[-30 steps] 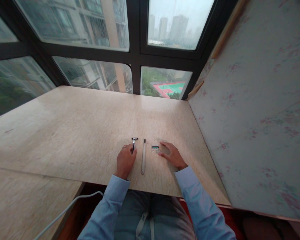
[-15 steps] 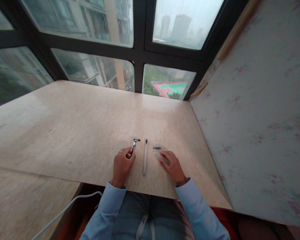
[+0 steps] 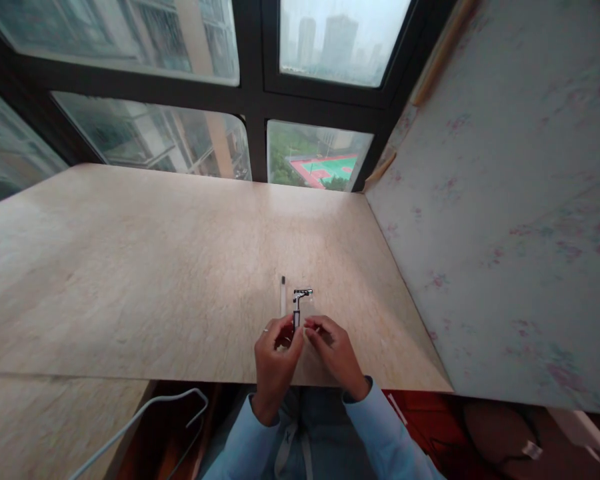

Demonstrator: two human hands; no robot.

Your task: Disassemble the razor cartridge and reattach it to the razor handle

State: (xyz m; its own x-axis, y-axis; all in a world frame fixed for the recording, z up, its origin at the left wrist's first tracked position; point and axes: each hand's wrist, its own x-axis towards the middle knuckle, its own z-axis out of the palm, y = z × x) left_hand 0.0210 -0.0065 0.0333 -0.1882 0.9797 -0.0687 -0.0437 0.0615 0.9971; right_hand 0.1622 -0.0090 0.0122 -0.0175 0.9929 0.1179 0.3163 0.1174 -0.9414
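My left hand is closed round the dark handle of a small razor and holds it upright just above the beige table, its T-shaped head pointing away from me. Touching it on the right, my right hand has its fingertips pinched together beside the handle. What they pinch is hidden. A thin grey stick lies on the table just left of the razor, its near end covered by my hands. The small cartridge is not visible.
A patterned wall panel rises along the table's right side. Dark-framed windows stand behind the far edge. A white cable loops below the near edge at lower left, beside my lap.
My left hand lifted the razor and carried it right, over the grey stick. My right hand left the spot by the cartridge and closed in beside the razor. The view shifted.
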